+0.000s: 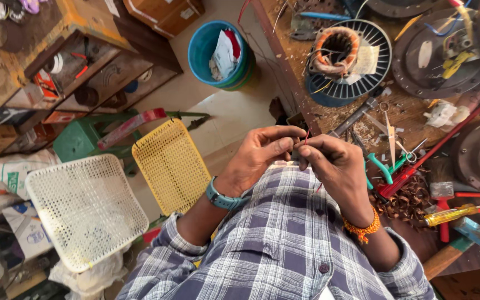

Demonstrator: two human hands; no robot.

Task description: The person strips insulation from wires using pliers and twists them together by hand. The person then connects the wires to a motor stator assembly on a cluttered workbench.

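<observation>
Red wire (307, 135), pinched, both hands, bucket (206, 50) holding rags (224, 55)

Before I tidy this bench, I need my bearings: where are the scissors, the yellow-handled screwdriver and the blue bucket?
scissors (390, 130): head view, on the blades just below the finger loop.
yellow-handled screwdriver (451, 214): head view, on the middle of its yellow handle.
blue bucket (201, 53): head view, on its left rim.

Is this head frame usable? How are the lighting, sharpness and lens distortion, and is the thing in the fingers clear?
Head view: soft, even daylight with no harsh glare; the left hand and right hand are sharp, but the thin red wire pinched between them is barely resolvable. Wide-angle warping bends the workbench edge and tilts the blue bucket at the top. Corners look slightly softer.
</observation>
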